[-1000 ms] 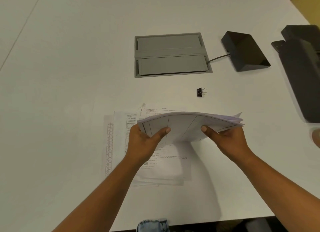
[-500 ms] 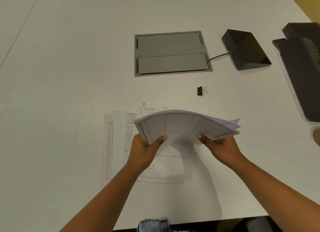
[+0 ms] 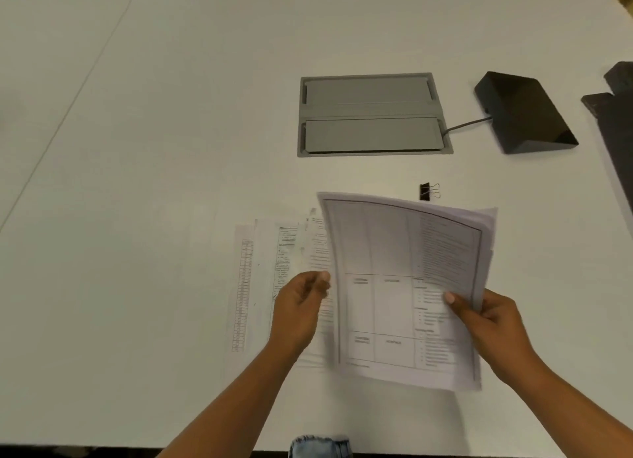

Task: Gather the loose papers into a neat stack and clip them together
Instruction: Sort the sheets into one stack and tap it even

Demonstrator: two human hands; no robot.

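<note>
Print on sheaf (image 3: 394,286) blurred, unreadable; right hand (image 3: 486,317) pinches its edge, thumb on top; left hand (image 3: 301,307) curled alongside, grip unclear; sheets (image 3: 260,269) partly hidden beneath.

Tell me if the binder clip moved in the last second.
No. The binder clip lies at the same spot below the grey hatch, near its right corner.

Right grip (image 3: 486,317) pinches the white printed paper sheaf (image 3: 394,286) at 4 o'clock; left grip (image 3: 301,307) curls loosely at 9 o'clock.
</note>
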